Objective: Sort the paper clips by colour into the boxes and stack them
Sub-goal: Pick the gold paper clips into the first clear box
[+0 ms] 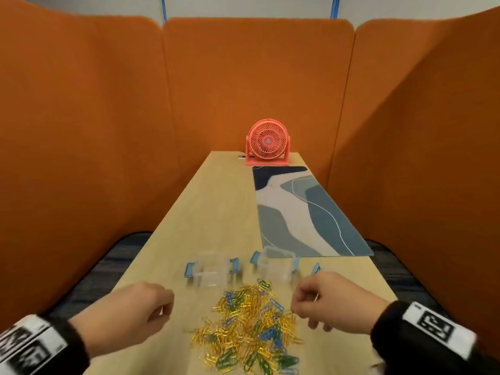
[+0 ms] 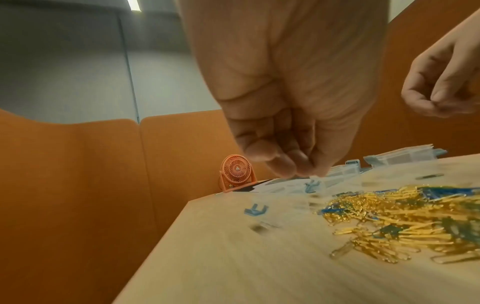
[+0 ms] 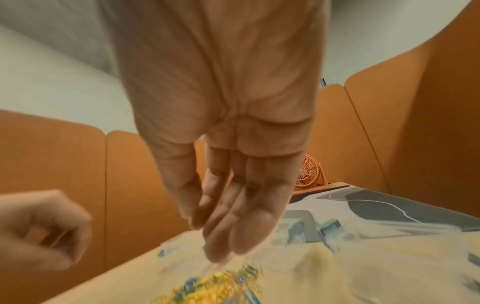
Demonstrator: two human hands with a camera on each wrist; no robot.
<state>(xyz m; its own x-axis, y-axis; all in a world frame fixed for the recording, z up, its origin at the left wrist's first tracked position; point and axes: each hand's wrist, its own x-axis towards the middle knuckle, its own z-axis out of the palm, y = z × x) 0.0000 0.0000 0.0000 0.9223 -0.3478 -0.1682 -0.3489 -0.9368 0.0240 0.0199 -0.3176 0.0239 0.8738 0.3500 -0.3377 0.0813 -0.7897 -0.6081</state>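
Two clear boxes with blue latches are sitting on the wooden table point(image 1: 211, 201), just beyond the heap of paper clips point(image 1: 250, 323); the left box point(image 1: 212, 269) is standing straight behind the heap's far-left edge, and the right box point(image 1: 276, 263) is lying partly on the near edge of the blue-and-white patterned mat point(image 1: 300, 209); neither box is showing any clips inside, though blur is making that hard to judge; another blue latch is peeping out past the right hand, and what it belongs to cannot be told. The heap is mostly yellow clips, with blue and green ones mixed through it, and it is lying between the two hands near the table's front edge. The left hand point(image 1: 130, 318) is hovering just left of the heap, its fingers point(image 2: 272, 156) curling in with the tips bunched together; whether they are pinching a clip cannot be told, the picture being smeared. The right hand point(image 1: 332, 301) is hovering at the heap's far-right edge; in the right wrist view its fingers point(image 3: 241, 226) are reaching down together, nearly straight, towards the clips, while the head view is showing them bent; whether anything is caught between them cannot be told. Far back, a pink desk fan point(image 1: 267, 143) is standing at the table's end, against the orange partition point(image 1: 257, 77).
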